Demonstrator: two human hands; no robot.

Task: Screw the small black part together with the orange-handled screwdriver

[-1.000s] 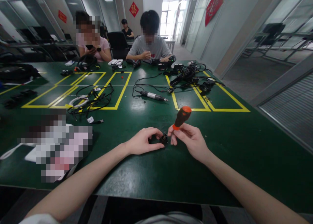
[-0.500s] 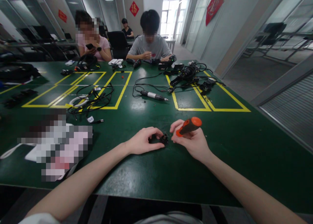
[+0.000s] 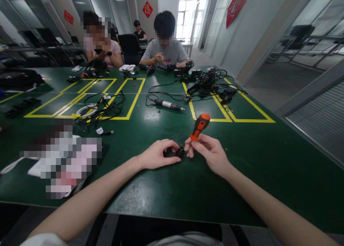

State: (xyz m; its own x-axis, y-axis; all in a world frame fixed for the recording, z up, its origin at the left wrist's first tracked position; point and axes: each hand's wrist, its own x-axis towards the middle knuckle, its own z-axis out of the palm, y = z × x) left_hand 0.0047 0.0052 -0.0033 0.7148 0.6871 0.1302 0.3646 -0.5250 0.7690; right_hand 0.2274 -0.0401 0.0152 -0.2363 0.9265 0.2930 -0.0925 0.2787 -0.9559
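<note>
With the small black part (image 3: 181, 152) steadied on the desk (image 3: 134, 194) in the grip of the left hand (image 3: 158, 154) and the tilted screwdriver (image 3: 200, 125) pinched low on its handle by the right hand (image 3: 212, 153), the part could be knocked askew if the tool were let slip.

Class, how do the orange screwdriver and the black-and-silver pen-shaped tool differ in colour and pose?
The screwdriver has an orange-and-black handle; the pen-shaped tool is black and silver.
The screwdriver is held tilted in the right hand; the pen-shaped tool lies on the table.
Both are elongated.
</note>
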